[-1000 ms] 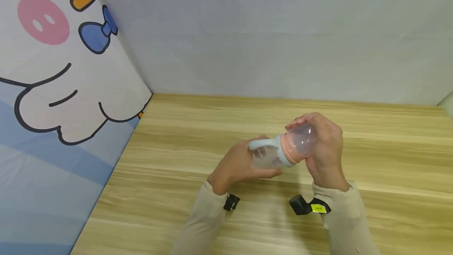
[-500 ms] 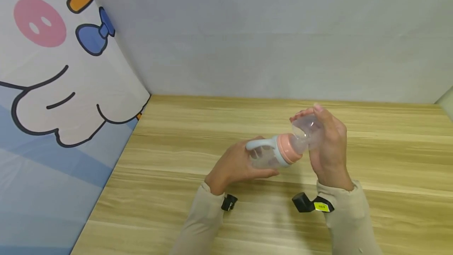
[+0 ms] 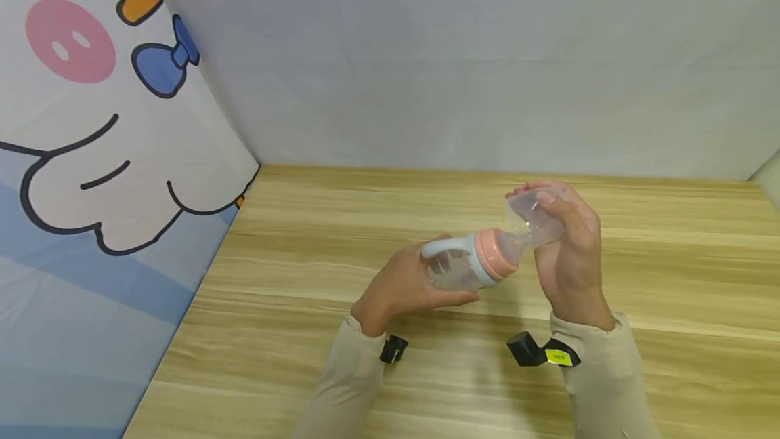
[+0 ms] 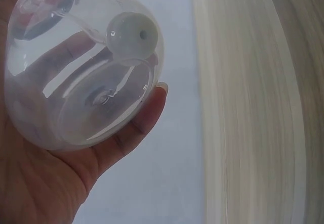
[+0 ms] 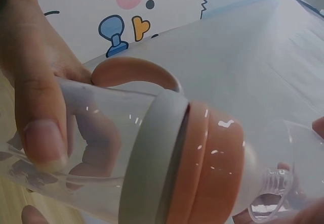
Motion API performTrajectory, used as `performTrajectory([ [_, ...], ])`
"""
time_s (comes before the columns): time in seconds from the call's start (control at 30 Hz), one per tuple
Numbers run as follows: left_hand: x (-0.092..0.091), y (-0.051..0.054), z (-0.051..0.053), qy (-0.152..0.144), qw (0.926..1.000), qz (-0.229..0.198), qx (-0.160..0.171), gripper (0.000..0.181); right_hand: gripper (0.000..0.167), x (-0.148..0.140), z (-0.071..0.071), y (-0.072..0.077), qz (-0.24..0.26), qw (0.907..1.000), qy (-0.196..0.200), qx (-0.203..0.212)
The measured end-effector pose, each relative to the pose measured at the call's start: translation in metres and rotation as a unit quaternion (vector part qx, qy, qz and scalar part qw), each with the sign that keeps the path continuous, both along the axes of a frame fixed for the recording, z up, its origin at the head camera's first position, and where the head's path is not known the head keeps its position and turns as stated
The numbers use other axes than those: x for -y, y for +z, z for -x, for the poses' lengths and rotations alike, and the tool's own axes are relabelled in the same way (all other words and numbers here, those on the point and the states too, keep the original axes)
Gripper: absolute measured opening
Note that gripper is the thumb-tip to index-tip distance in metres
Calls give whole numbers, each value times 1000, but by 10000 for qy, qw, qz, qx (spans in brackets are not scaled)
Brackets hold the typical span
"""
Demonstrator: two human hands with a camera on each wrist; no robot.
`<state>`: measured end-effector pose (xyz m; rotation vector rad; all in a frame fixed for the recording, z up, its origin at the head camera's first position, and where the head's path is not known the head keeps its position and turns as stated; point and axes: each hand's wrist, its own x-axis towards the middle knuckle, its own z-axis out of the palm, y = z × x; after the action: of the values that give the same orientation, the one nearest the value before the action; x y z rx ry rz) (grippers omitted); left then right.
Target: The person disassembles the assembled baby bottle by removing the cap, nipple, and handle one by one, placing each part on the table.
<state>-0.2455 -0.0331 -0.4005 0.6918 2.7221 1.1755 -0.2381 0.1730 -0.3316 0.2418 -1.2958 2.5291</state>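
Observation:
A clear baby bottle (image 3: 452, 271) with a pink collar (image 3: 495, 254), a pale blue ring and a pale blue handle (image 3: 447, 247) lies tilted in my left hand (image 3: 407, 283), its fingers curled round the body. In the left wrist view the bottle's clear base (image 4: 104, 100) faces the camera. My right hand (image 3: 569, 256) holds a clear dome cap (image 3: 536, 215) between thumb and fingers, off the collar and just beside the teat. The right wrist view shows the teat (image 5: 249, 176) bare, with the cap (image 5: 298, 158) at the right edge.
Both hands are above a wooden table (image 3: 292, 236). A pale grey backdrop (image 3: 463, 73) stands behind it, and a cartoon-printed panel (image 3: 152, 175) is at the left. Black wrist cameras sit on both sleeves.
The cap has come off the pink collar and moved right with my right hand, which has shifted slightly right and tilted it. My left hand still grips the bottle, moved slightly left.

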Motion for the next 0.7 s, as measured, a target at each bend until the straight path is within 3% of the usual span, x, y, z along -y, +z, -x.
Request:
performTrajectory([
  [0.4, 2, -1, 0, 5, 9999, -84, 129, 66, 24, -5, -1, 2, 61, 10000, 22, -26],
  [0.7, 2, -1, 0, -73, 10000, 28, -17, 65, 26, -13, 0, 4, 247, 9995, -164, 126],
])
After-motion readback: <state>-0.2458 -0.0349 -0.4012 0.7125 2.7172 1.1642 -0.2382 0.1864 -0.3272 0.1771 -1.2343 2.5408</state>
